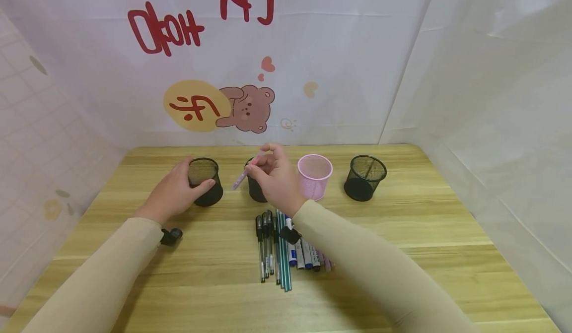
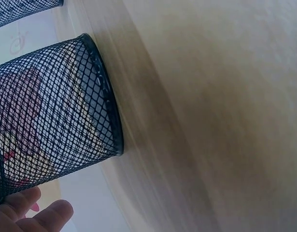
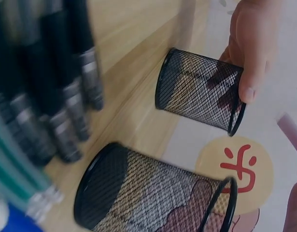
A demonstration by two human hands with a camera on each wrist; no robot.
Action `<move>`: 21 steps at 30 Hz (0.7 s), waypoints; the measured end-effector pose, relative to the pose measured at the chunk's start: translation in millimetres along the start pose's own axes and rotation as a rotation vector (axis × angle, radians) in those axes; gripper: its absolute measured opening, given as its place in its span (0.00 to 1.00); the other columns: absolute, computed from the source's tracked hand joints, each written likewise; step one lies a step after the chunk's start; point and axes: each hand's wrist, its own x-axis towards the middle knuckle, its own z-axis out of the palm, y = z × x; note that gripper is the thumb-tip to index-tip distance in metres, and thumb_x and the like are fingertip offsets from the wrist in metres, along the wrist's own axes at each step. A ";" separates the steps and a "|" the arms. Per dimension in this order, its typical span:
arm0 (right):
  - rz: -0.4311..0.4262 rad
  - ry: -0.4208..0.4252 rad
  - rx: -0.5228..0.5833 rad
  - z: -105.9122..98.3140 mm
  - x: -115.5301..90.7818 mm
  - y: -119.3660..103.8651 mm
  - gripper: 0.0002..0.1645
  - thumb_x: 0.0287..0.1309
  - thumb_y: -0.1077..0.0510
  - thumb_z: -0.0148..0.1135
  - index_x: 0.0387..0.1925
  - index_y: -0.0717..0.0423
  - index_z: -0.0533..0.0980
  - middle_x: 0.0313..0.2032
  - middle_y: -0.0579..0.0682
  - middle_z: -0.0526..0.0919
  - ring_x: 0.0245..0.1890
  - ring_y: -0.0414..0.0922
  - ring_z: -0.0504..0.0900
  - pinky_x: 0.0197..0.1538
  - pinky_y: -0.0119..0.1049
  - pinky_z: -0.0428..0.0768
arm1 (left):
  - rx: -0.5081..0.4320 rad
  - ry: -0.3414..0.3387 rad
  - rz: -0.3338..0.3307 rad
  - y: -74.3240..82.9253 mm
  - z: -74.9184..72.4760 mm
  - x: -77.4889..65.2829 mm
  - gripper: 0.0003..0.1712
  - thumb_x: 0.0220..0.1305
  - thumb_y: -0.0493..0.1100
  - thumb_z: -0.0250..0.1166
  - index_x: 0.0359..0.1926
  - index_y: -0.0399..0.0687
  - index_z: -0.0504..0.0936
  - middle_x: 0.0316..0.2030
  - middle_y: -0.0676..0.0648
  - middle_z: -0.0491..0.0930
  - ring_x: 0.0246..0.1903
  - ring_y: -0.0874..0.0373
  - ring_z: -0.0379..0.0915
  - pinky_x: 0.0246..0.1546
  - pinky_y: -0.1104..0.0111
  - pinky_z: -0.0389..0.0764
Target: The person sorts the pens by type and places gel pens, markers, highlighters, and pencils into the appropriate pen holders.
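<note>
My left hand grips the leftmost black mesh pen holder at its rim, thumb on the near side. The left wrist view shows that holder with fingertips by its rim. My right hand pinches a slim pink-and-purple pen between thumb and fingers, its lower end pointing left and down. The pen is raised between the two left holders. Behind that hand stands a second black mesh pen holder, partly hidden. In the right wrist view, the pen shows at the right edge.
To the right stand a pink mesh pen holder and another black mesh one. In front lie several black-capped gel pens, green striped pencils, markers and pink pens, partly under the right sleeve. A printed curtain hangs behind the table.
</note>
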 end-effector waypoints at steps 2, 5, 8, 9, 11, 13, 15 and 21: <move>-0.009 0.020 -0.013 7.0 3.9 0.2 0.28 0.69 0.69 0.65 0.63 0.59 0.63 0.41 0.57 0.83 0.45 0.63 0.87 0.51 0.31 0.87 | -0.002 0.002 0.004 0.5 0.1 -0.6 0.62 0.68 0.77 0.58 0.83 0.38 0.48 0.77 0.29 0.59 0.74 0.28 0.60 0.70 0.32 0.65; -0.032 0.056 -0.041 16.8 9.5 1.3 0.28 0.70 0.67 0.65 0.64 0.60 0.62 0.41 0.58 0.83 0.44 0.61 0.87 0.47 0.27 0.84 | 0.000 0.008 0.010 0.9 0.3 -1.3 0.63 0.67 0.78 0.58 0.82 0.38 0.49 0.77 0.29 0.60 0.73 0.28 0.62 0.69 0.32 0.67; -0.054 0.086 -0.061 25.9 14.3 2.9 0.28 0.70 0.66 0.65 0.64 0.60 0.63 0.42 0.59 0.83 0.43 0.58 0.88 0.46 0.26 0.83 | -0.001 0.009 0.016 0.6 0.4 -1.6 0.64 0.66 0.80 0.57 0.82 0.38 0.49 0.76 0.29 0.61 0.72 0.28 0.63 0.69 0.32 0.67; -0.059 0.094 -0.070 28.9 15.7 3.4 0.28 0.70 0.66 0.66 0.64 0.60 0.63 0.42 0.60 0.83 0.43 0.57 0.88 0.46 0.26 0.83 | -0.002 0.009 0.016 0.3 0.3 -1.6 0.65 0.66 0.80 0.56 0.82 0.37 0.49 0.76 0.29 0.60 0.73 0.28 0.63 0.69 0.32 0.67; -0.064 0.105 -0.095 34.8 17.9 4.6 0.27 0.70 0.65 0.66 0.63 0.59 0.64 0.43 0.59 0.84 0.41 0.52 0.88 0.45 0.26 0.83 | -0.009 0.013 0.019 -0.6 0.2 -1.5 0.64 0.66 0.79 0.57 0.82 0.37 0.50 0.76 0.29 0.62 0.72 0.29 0.63 0.69 0.33 0.68; -0.063 0.110 -0.124 40.8 19.2 5.9 0.26 0.70 0.64 0.67 0.62 0.58 0.64 0.43 0.58 0.85 0.40 0.48 0.88 0.44 0.26 0.82 | -0.015 0.018 0.023 -1.8 0.3 -1.4 0.62 0.67 0.78 0.58 0.81 0.37 0.51 0.74 0.30 0.64 0.71 0.30 0.65 0.68 0.33 0.69; -0.063 0.113 -0.167 46.6 19.9 6.5 0.26 0.70 0.63 0.67 0.61 0.56 0.65 0.42 0.56 0.86 0.39 0.43 0.87 0.43 0.25 0.81 | -0.021 0.019 0.024 -2.4 0.2 -1.2 0.61 0.67 0.77 0.58 0.80 0.38 0.53 0.73 0.31 0.65 0.70 0.31 0.67 0.67 0.34 0.70; -0.043 0.102 -0.226 55.6 21.1 10.8 0.25 0.70 0.60 0.67 0.61 0.53 0.66 0.41 0.51 0.87 0.39 0.41 0.88 0.42 0.25 0.81 | -0.026 0.023 0.028 -1.7 -0.3 -0.7 0.57 0.68 0.76 0.59 0.79 0.39 0.56 0.70 0.32 0.69 0.67 0.33 0.70 0.64 0.35 0.73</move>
